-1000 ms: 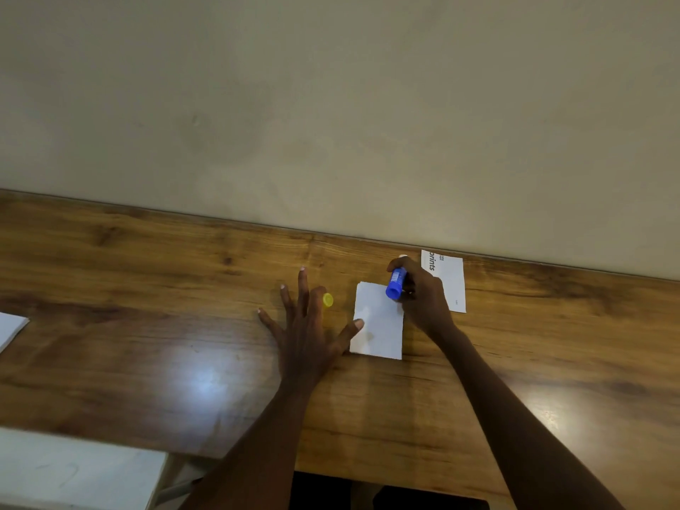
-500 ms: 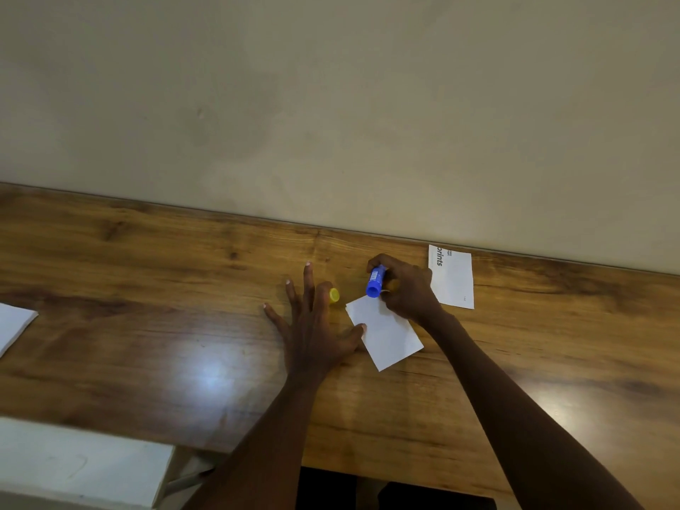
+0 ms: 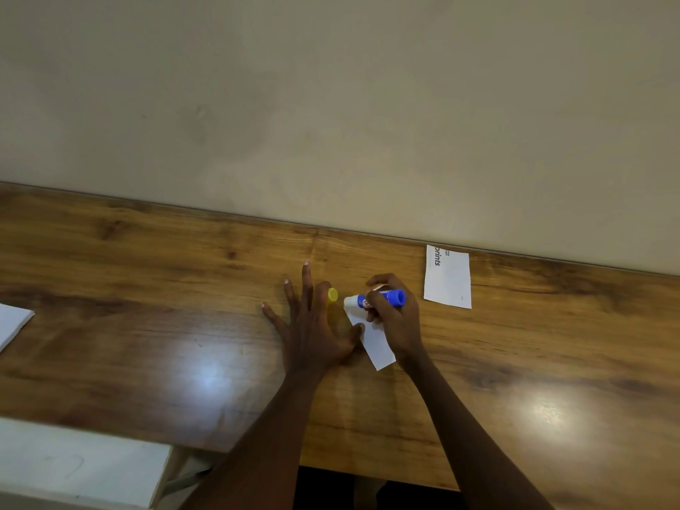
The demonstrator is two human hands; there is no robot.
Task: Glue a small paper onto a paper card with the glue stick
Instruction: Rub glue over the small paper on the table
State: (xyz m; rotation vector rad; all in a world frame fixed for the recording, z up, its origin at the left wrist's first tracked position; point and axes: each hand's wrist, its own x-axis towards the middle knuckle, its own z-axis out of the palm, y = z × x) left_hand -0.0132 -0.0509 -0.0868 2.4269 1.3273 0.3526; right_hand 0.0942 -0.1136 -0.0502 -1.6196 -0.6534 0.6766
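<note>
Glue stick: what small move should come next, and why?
Probably drag the glue stick toward the person along the small paper: the right hand holds its tip at the paper's far end, and the left hand pins its side with the thumb.

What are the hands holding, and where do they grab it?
The right hand grips the glue stick around its middle. The left hand holds nothing, lying flat, thumb on the small paper.

Two slim forearms, bare as far as shown, left hand, right hand – short nails
</note>
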